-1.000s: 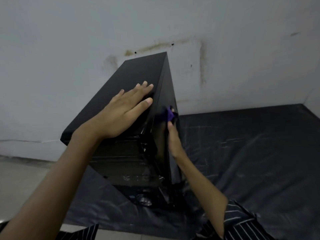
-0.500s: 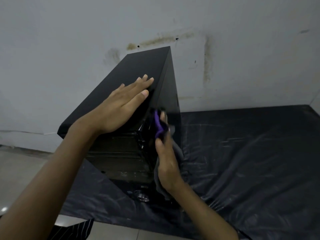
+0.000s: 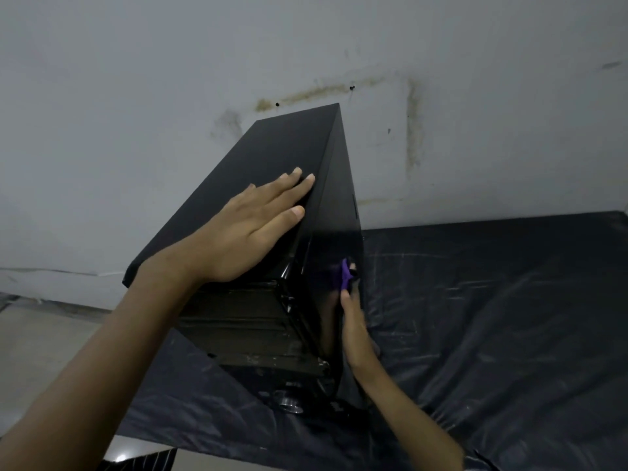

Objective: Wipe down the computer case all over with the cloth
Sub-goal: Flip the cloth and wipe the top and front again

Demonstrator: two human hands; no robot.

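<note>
Two hands are on the job. My left hand point(image 3: 244, 232) lies flat on top of the tall black computer case point(image 3: 272, 158), fingers straight, holding nothing and just pressing down. My right hand point(image 3: 356, 334) pinches the small purple cloth point(image 3: 346, 277) and holds it against the shiny right side of the case, about halfway up. Only a little bit of cloth shows past my thumb.

The case stands on the surface, which is covered by a crinkly black plastic sheet point(image 3: 492, 317). It sits close to the near left corner, with the grey wall point(image 3: 136, 96) behind it.

What worries me most is that corner. The sheet looks slippery. If I rub hard from the right, I think the case could slide or tip to the left, and the floor point(image 3: 34, 351) is right past that edge. My flat left hand is the only thing holding it steady, so lifting it would be risky.

The cloth could also slip out of my pinch. Then my bare fingers would smear the shiny side I want clean.

The face nearest me has slots and small metal bits low down. I think the cloth could snag there.
</note>
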